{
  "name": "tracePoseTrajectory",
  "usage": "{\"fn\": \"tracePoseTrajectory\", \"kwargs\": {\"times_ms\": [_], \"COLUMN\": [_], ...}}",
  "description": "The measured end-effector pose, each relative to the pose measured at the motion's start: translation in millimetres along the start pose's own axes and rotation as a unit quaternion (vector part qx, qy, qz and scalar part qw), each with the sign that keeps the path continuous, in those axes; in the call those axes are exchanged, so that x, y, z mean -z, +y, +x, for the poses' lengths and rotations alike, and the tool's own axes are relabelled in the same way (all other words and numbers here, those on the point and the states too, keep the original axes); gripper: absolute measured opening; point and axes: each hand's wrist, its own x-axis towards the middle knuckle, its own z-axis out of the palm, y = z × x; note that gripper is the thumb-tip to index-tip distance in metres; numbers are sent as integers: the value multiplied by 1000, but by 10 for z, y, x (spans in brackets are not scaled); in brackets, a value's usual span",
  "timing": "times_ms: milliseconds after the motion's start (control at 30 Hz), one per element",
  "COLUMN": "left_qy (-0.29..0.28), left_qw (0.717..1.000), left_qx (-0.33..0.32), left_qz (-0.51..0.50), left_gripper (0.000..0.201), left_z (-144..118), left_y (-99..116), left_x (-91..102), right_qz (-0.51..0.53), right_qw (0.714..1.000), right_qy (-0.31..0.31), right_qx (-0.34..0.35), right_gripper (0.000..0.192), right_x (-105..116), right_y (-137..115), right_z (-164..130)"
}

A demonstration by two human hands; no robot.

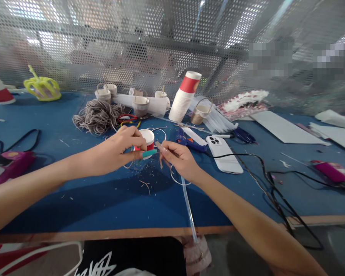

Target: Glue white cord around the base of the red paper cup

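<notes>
My left hand (121, 150) grips a small red-and-white paper cup (147, 138) lying just above the blue table (103, 199), fingers wrapped round its side, a teal-nailed thumb beneath it. My right hand (180, 160) sits just right of the cup and pinches a thin stick-like piece (160, 146) whose tip nearly touches the cup. A clear glue stick (189, 209) runs from under that hand toward the table's front edge. Thin white cord (175, 180) loops below both hands.
Behind the hands lie a grey yarn bundle (96, 116), a stack of paper cups (184, 97), several small cup baskets (140, 104), a blue glue gun (186, 141) and a white phone (223, 153). Black cables (271, 184) trail right. Pink glue guns (8, 165) sit at both sides.
</notes>
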Motion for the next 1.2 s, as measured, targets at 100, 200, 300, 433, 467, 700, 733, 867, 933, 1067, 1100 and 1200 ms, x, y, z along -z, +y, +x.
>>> {"fn": "tracePoseTrajectory", "kwargs": {"times_ms": [100, 200, 300, 433, 467, 700, 733, 867, 933, 1067, 1100, 1200], "left_qy": [87, 185, 237, 294, 304, 339, 346, 372, 373, 320, 305, 287], "left_qw": [995, 980, 967, 951, 949, 939, 937, 927, 927, 945, 947, 943], "left_qx": [-33, -52, -74, -64, -57, -31, -28, -10, -5, -20, -28, -46], "left_qz": [22, 52, 62, 62, 62, 49, 46, 43, 37, -59, -96, -165], "left_gripper": [28, 29, 25, 24, 25, 20, 20, 20, 20, 21, 21, 22], "left_z": [-11, -31, -55, -78, -80, -48, -45, -51, -57, -47, -41, -25], "left_y": [-4, -64, -212, -436, -476, -572, -571, -573, -581, -605, -606, -589], "left_x": [-52, -188, -358, -525, -553, -648, -653, -663, -664, -667, -667, -665], "right_qz": [-4, -10, -21, -45, -60, -244, -266, -284, -259, -172, -146, -72], "right_qw": [999, 996, 994, 993, 992, 935, 925, 916, 927, 957, 963, 978], "right_qy": [44, 91, 105, 97, 98, 192, 206, 220, 206, 171, 163, 141], "right_qx": [-2, 12, 31, 51, 60, 171, 175, 178, 175, 162, 157, 138], "right_gripper": [40, 40, 37, 33, 32, 25, 23, 20, 20, 23, 23, 24], "right_x": [-5, -8, -16, -46, -54, -77, -78, -89, -93, -94, -96, -109], "right_y": [-6, -8, 24, 119, 144, 244, 255, 293, 308, 343, 353, 369], "right_z": [15, 29, 34, 41, 46, 93, 96, 106, 115, 139, 144, 155]}}
